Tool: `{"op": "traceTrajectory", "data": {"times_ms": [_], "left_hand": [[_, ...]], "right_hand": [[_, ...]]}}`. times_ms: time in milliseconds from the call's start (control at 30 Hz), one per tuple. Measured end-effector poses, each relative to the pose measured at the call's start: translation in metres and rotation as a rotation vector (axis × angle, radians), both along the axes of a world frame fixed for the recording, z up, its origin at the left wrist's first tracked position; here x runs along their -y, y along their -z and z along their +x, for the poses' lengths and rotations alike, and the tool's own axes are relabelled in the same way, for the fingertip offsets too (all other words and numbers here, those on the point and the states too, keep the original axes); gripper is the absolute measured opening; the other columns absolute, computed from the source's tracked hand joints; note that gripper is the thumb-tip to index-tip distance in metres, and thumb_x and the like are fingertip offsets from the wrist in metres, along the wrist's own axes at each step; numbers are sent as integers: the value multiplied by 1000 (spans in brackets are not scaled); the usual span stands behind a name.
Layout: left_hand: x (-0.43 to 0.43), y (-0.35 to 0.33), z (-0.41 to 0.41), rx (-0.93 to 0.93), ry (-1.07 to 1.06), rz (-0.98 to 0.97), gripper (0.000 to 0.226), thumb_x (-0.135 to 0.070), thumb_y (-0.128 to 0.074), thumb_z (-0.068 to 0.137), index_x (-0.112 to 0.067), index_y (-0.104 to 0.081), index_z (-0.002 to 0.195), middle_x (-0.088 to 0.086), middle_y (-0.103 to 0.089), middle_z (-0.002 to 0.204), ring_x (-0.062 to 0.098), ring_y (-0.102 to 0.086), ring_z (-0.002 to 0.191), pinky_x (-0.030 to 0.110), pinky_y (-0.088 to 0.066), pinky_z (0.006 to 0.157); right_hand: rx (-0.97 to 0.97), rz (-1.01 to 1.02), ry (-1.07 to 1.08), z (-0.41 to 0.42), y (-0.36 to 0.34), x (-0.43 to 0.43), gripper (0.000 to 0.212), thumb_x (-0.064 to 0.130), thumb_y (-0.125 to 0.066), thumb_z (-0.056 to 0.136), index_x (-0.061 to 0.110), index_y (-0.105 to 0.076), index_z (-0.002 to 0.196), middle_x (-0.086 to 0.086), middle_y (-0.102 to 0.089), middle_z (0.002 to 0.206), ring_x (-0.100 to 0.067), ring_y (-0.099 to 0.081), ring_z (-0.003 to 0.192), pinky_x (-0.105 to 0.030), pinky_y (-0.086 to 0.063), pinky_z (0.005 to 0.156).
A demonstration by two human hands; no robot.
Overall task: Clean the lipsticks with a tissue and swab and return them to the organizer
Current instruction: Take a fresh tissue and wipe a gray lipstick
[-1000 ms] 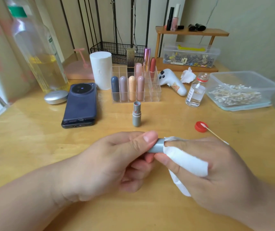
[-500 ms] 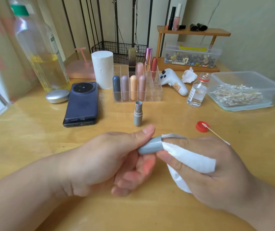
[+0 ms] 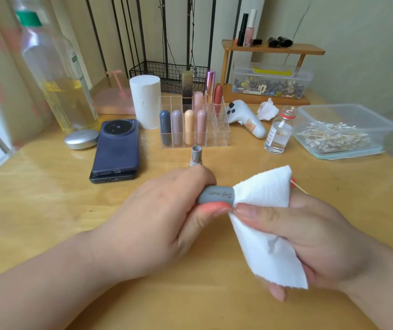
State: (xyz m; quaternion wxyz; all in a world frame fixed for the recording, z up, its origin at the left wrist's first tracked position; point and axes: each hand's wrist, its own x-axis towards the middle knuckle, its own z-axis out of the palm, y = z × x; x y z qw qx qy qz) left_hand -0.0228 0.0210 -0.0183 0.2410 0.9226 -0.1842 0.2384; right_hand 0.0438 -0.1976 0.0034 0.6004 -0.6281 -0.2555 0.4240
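A: What is the left hand [image 3: 157,217] doing?

B: Its fingers and thumb are curled tight round a smooth, matte grey tube [image 3: 215,195], a lipstick part with small print along its side. The tube lies sideways above the glossy wooden table [image 3: 47,198], in front of the person.

A: And the right hand [image 3: 309,241]?

B: It pinches a soft white tissue [image 3: 264,234] between thumb and fingers. The tissue is bunched over the tube's right end and hides it. Creased folds fan upward, and a loose corner hangs below the palm.

A: Where is the rest of the lipstick?

B: Just behind the left hand a short grey cylinder [image 3: 196,156] stands upright on the table, with red showing at its top. The hand hides its lower part.

A: And the organizer [image 3: 221,132]?

B: It is clear hard plastic with square compartments, and it stands behind that cylinder. Four rounded, capsule-shaped lipsticks [image 3: 189,127] fill the front row: slate, mauve, peach and pink. Taller tubes stand in the rows behind.

A: What else is around it?

B: Two dark phones [image 3: 116,148] are stacked at the left, beside a white paper roll [image 3: 145,101]. At the right are a small glass bottle [image 3: 278,134] of clear liquid and a clear tub [image 3: 319,117] of cotton swabs.
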Motion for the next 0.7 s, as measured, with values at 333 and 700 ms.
{"op": "traceTrajectory", "data": {"times_ms": [333, 700], "left_hand": [[-6, 11, 10, -1009, 448, -1095, 36, -33, -82, 80, -10, -65, 102, 8, -59, 79, 20, -54, 63, 33, -47, 58], [20, -4, -7, -776, 159, -957, 40, -56, -51, 92, -23, -54, 69, -7, -36, 57, 12, -32, 46, 21, -35, 40]], "right_hand": [[756, 77, 48, 1, 8, 0, 32, 31, -62, 89, 52, -68, 67, 1, -57, 54, -13, -51, 49, -32, -51, 54], [647, 16, -60, 0, 1, -4, 29, 33, -54, 99, 43, -72, 80, 10, -48, 50, -10, -46, 46, -21, -38, 47]]}}
